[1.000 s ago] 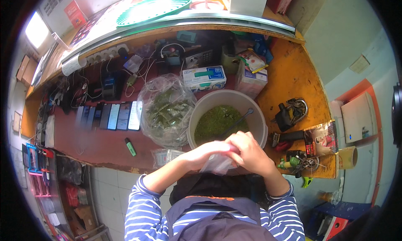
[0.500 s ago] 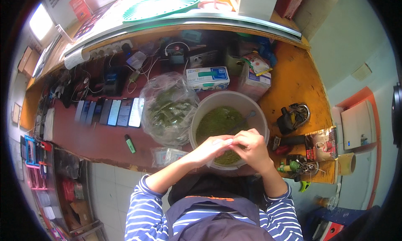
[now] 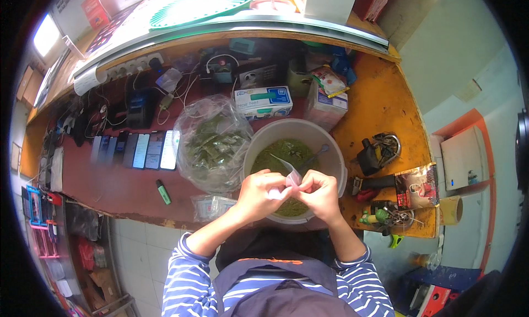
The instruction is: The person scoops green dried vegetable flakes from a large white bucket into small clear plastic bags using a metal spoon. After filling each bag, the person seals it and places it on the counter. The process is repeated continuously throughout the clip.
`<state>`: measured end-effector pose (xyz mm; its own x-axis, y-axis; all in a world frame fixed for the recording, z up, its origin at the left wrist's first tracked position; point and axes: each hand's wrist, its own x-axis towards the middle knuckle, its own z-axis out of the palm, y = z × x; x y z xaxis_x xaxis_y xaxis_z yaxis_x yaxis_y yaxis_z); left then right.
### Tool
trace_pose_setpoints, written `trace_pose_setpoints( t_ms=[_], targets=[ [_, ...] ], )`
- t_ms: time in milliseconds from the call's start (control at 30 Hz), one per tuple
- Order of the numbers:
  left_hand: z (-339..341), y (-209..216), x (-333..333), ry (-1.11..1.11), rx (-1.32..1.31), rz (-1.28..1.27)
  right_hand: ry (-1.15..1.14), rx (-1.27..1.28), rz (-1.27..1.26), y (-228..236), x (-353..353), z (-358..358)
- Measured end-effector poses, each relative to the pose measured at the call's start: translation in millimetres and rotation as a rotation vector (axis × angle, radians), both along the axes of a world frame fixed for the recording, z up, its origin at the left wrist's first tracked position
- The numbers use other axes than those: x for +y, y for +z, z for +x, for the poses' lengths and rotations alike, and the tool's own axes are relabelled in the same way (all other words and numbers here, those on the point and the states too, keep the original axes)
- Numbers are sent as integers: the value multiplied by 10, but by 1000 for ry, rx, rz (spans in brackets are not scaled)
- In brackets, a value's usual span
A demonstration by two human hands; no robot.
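Observation:
Both hands meet over a white bucket (image 3: 334,161) that holds a loose green, finely chopped dried leaf (image 3: 270,157). Pinched between their fingertips is a small clear plastic bag (image 3: 293,177). My left hand (image 3: 260,193) is closed on its left side and my right hand (image 3: 320,194) on its right. A spoon (image 3: 323,149) leans inside the bucket, its lower part in the leaf. Left of the bucket stands a large clear plastic bag (image 3: 205,176) with several small green-filled packets (image 3: 216,143). Flat clear packets (image 3: 212,208) lie near my left forearm.
Several phones (image 3: 139,150) lie in a row at the left, with a green highlighter (image 3: 163,192) nearer me. Behind the bucket are a white-and-blue carton (image 3: 263,102) and another box (image 3: 326,106). A padlock-like black object (image 3: 370,156) and a brown-red pouch (image 3: 417,187) sit at the right.
My fingers have shifted on the small plastic bag, and its clear film now shows upright between them. My left hand is more curled. The whole view has shifted slightly.

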<state>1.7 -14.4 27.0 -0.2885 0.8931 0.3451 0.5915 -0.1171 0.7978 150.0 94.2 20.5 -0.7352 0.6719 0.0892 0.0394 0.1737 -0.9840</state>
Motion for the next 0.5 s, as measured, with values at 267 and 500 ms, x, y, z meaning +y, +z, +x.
trace_pose_setpoints(
  t_ms=[267, 500],
  targets=[
    [29, -65, 20, -11, 103, -19, 324, -122, -420, 6, -11, 42],
    [-11, -76, -19, 126, 313, -17, -41, -209, 702, 35, 51, 35]
  ],
)
